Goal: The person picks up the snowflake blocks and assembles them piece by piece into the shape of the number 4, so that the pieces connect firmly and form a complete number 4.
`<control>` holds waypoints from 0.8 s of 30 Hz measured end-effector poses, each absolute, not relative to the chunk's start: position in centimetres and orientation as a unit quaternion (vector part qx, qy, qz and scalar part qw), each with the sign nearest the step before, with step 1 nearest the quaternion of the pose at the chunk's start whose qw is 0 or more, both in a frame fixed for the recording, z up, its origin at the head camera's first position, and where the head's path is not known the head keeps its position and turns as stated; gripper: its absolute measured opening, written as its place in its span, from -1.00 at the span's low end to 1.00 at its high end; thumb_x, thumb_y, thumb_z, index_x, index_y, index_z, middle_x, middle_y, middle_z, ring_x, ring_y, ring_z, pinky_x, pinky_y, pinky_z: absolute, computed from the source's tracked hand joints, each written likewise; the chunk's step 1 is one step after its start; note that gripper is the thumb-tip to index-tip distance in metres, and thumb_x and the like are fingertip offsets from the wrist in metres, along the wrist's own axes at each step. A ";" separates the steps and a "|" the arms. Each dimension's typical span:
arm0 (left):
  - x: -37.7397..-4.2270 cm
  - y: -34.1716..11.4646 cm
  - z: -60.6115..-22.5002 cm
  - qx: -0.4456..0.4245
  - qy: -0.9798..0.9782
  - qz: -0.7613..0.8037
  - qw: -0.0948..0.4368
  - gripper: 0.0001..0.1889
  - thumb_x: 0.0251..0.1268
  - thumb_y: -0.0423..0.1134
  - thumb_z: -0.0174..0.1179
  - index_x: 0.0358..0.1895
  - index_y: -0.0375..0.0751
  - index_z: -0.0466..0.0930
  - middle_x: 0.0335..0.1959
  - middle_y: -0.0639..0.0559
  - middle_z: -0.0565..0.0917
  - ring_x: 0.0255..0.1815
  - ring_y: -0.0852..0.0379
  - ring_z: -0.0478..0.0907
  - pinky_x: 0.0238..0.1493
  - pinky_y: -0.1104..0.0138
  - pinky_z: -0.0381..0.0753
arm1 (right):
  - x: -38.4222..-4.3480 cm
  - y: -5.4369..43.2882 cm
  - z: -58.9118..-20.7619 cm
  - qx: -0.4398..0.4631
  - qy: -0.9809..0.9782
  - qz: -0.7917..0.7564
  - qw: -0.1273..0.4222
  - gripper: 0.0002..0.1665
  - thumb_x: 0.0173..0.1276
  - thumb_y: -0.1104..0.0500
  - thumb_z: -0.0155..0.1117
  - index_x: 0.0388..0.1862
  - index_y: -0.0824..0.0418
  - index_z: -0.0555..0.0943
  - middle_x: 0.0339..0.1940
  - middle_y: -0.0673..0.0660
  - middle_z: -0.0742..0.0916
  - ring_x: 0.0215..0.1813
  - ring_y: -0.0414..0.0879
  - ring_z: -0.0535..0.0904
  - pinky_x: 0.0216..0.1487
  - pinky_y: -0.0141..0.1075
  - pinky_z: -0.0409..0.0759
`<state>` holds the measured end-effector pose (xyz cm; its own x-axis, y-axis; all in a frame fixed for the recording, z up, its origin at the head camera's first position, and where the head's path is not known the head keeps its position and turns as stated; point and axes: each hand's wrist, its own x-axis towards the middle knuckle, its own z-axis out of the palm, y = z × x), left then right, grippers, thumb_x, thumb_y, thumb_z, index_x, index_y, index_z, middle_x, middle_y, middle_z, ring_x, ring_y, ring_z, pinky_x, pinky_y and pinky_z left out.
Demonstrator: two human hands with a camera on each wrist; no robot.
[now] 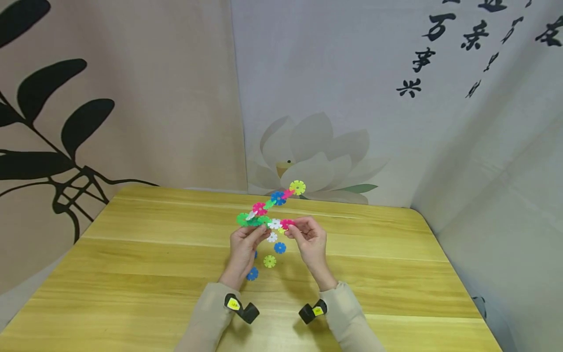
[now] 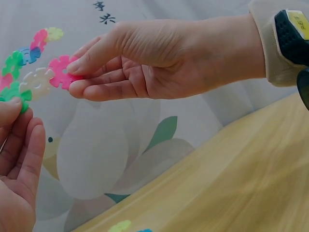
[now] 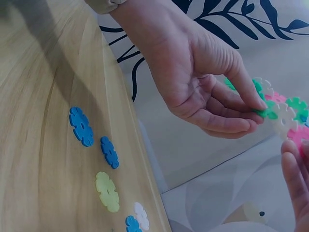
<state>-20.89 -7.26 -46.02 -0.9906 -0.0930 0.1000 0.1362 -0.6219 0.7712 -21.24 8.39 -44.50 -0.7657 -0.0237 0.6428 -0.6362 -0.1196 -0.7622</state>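
A chain of notched plastic flower discs is held up above the table between both hands. My left hand (image 1: 239, 252) pinches a green disc (image 2: 17, 94) of the chain between thumb and fingers. Thumb and fingers of my right hand (image 1: 313, 244) pinch a pink disc (image 2: 61, 71) at one end. Between these two sits a white disc (image 2: 37, 82), joined to both. From the green part, another run rises away through a pink disc (image 1: 260, 209) and a blue disc (image 1: 278, 198) to a yellow disc (image 1: 297, 187) at its tip.
Loose discs lie on the wooden table (image 1: 154, 274) below the hands: a white one (image 1: 272, 237), a yellow one (image 1: 270, 261), and several blue ones, such as one nearest the left wrist (image 1: 252, 274). Printed curtains (image 1: 176, 98) hang behind the table.
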 end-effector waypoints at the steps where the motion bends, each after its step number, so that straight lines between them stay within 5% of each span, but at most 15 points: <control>1: -20.9 -7.3 -46.0 -0.029 -0.430 -0.900 0.065 -0.66 0.17 -0.63 0.07 -0.49 -0.10 0.68 -0.49 0.05 0.70 -0.42 0.20 0.67 -0.22 0.37 0.68 | -21.2 8.4 -44.4 0.261 -0.629 0.699 0.219 -0.90 0.21 0.55 0.16 -0.29 0.60 0.47 -0.45 0.54 0.60 -0.42 -0.25 0.65 -0.40 -0.39 0.68; 15: -20.6 -7.1 -45.9 -0.036 -0.465 -0.879 0.096 -0.71 0.15 -0.61 0.13 -0.51 -0.15 0.68 -0.57 0.08 0.68 -0.51 0.22 0.65 -0.28 0.41 0.68 | -20.5 7.9 -43.7 0.252 -0.641 0.684 0.239 -0.92 0.15 0.61 0.18 -0.44 0.58 0.45 -0.59 0.52 0.59 -0.55 -0.19 0.64 -0.52 -0.35 0.67; 24: -20.3 -7.0 -46.1 -0.019 -0.496 -0.863 0.094 -0.92 0.13 -0.57 0.20 -0.44 -0.43 0.66 -0.59 0.09 0.66 -0.53 0.23 0.62 -0.29 0.40 0.67 | -20.3 8.0 -44.5 0.231 -0.640 0.697 0.228 -0.89 0.18 0.53 0.22 -0.45 0.58 0.45 -0.58 0.53 0.59 -0.54 -0.23 0.63 -0.52 -0.30 0.68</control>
